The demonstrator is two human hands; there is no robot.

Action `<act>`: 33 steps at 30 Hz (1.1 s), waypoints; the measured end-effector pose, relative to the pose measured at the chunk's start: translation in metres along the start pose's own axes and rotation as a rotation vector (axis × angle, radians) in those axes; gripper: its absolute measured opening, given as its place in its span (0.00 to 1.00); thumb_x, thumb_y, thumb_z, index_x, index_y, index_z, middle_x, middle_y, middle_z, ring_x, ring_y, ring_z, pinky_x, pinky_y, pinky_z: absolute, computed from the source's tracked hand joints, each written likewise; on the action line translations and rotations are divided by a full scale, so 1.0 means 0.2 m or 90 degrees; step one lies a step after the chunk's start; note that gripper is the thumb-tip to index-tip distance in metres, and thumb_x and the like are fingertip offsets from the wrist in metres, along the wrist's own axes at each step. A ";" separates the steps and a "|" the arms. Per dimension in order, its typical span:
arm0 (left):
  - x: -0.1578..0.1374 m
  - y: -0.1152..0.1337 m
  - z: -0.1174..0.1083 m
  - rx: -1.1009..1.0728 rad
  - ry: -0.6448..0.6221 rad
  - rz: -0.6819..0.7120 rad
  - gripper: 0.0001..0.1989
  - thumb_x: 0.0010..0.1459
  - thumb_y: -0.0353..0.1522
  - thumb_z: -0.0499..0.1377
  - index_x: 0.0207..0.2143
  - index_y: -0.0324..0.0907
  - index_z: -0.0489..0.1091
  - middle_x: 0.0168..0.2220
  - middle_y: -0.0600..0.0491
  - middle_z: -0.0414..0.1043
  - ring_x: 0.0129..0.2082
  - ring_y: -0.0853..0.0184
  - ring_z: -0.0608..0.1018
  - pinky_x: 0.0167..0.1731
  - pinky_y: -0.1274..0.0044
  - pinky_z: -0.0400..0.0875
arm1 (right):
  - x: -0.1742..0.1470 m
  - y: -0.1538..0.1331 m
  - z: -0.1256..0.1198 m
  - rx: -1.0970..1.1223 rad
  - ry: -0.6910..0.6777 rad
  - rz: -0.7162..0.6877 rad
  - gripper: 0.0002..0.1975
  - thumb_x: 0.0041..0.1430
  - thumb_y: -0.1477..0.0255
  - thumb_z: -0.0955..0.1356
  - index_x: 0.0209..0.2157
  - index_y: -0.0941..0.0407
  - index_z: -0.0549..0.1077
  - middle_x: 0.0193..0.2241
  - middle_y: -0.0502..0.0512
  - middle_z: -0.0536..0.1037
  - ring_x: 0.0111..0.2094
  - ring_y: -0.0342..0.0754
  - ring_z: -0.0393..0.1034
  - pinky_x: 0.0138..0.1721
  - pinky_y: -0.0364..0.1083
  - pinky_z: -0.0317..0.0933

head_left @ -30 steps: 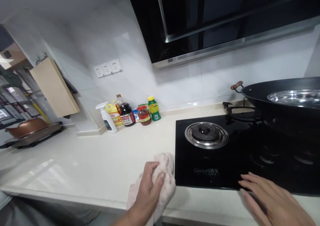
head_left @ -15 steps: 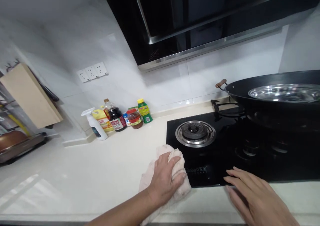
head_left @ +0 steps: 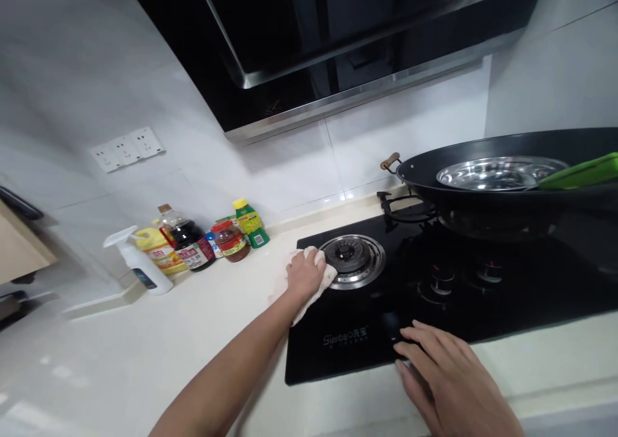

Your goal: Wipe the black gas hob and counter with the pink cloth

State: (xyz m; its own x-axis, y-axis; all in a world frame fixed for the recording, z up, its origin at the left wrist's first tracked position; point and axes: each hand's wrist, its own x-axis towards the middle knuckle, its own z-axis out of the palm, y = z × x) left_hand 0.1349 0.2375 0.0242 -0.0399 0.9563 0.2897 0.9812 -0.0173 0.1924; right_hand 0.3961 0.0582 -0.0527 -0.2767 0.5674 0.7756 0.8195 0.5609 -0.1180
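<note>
My left hand (head_left: 305, 275) is closed over a white cloth (head_left: 316, 295), pressing it on the left edge of the black gas stove (head_left: 367, 321). The cloth lies partly on the glass and partly on the pale counter, right beside the round metal burner (head_left: 352, 260). Over the stove's front edge, my right hand (head_left: 441, 372) hovers or rests with its fingers stretched out and nothing in it. Whether its fingertips touch the glass I cannot tell.
A black wok (head_left: 502, 215) stands on the right burner, holding a shiny steel dish (head_left: 497, 172) and something with a green handle (head_left: 584, 172). A spray bottle (head_left: 142, 266), a soy sauce bottle (head_left: 190, 244) and several condiments line the wall. The range hood (head_left: 338, 44) hangs above.
My left hand has slid the cloth from the stove's front left corner back along its left edge to the burner. The view has turned right, bringing the green handle into sight.
</note>
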 end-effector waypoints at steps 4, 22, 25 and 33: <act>0.12 0.06 0.02 0.016 0.017 -0.049 0.20 0.69 0.41 0.47 0.58 0.51 0.68 0.58 0.44 0.70 0.58 0.49 0.69 0.56 0.52 0.61 | 0.02 -0.01 -0.01 0.029 0.018 0.011 0.09 0.65 0.67 0.67 0.45 0.50 0.76 0.44 0.51 0.79 0.52 0.52 0.72 0.52 0.51 0.61; -0.50 0.22 -0.04 -0.033 0.021 0.245 0.18 0.67 0.36 0.53 0.57 0.50 0.71 0.53 0.47 0.72 0.53 0.54 0.71 0.53 0.62 0.65 | 0.00 -0.04 0.01 0.047 0.055 0.031 0.10 0.68 0.71 0.63 0.43 0.53 0.77 0.44 0.55 0.79 0.53 0.55 0.70 0.54 0.54 0.59; -0.54 0.22 -0.03 -0.124 0.035 0.306 0.18 0.66 0.35 0.53 0.56 0.49 0.71 0.51 0.48 0.74 0.53 0.55 0.72 0.54 0.63 0.66 | -0.01 -0.03 0.01 0.029 0.040 0.014 0.10 0.68 0.71 0.64 0.44 0.53 0.76 0.45 0.55 0.79 0.54 0.55 0.70 0.55 0.54 0.59; -0.26 0.04 0.00 -0.115 0.023 0.090 0.30 0.66 0.40 0.52 0.66 0.37 0.58 0.66 0.42 0.65 0.65 0.57 0.67 0.65 0.68 0.59 | -0.01 0.00 -0.02 0.014 0.028 -0.019 0.10 0.67 0.69 0.64 0.45 0.53 0.76 0.46 0.55 0.80 0.54 0.55 0.71 0.53 0.53 0.61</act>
State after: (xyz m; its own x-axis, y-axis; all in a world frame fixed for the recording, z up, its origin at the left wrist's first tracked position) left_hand 0.1449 0.1871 0.0113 0.0852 0.9298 0.3580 0.9280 -0.2049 0.3113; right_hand 0.3989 0.0559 -0.0518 -0.2785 0.5230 0.8056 0.7999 0.5905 -0.1069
